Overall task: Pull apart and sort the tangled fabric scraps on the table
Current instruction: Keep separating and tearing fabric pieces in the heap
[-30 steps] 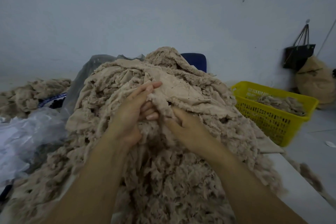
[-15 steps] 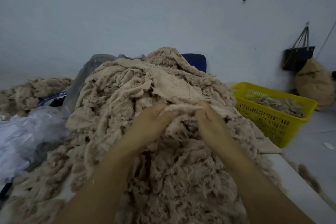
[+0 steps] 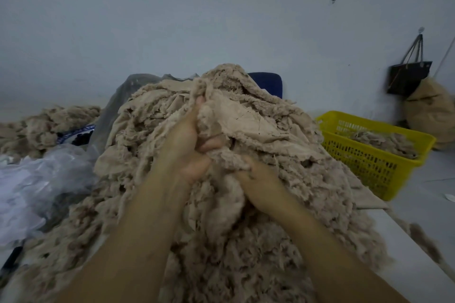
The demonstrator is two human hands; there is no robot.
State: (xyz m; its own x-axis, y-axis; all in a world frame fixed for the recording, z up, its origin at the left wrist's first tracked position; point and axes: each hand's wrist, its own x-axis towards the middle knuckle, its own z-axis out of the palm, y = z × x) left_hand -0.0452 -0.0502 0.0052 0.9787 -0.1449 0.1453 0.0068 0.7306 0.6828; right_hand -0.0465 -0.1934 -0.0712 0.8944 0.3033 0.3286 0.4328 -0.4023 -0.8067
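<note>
Two bare hands are sunk into the near slope of a tall heap of tangled tan fabric scraps (image 3: 152,130), which covers most of the pale tabletop (image 3: 418,261). The left hand (image 3: 187,147) is high on the heap, just below its peak, with its fingers (image 3: 209,146) clenched round a raised wad of cloth. The right hand (image 3: 258,179) is just beneath and to the right of it, and its fingers are curled into a fuzzy strip that drapes over the knuckles. Both hands are blurred. Right of the heap stands a yellow basket (image 3: 364,165) with a small bunch of loose scraps (image 3: 384,140) inside. Left of the heap lie crumpled clear plastic sheeting (image 3: 37,179) and a smaller mound (image 3: 44,125) of the same tan material. Behind the heap's peak shows a dark blue chair back (image 3: 268,81).
</note>
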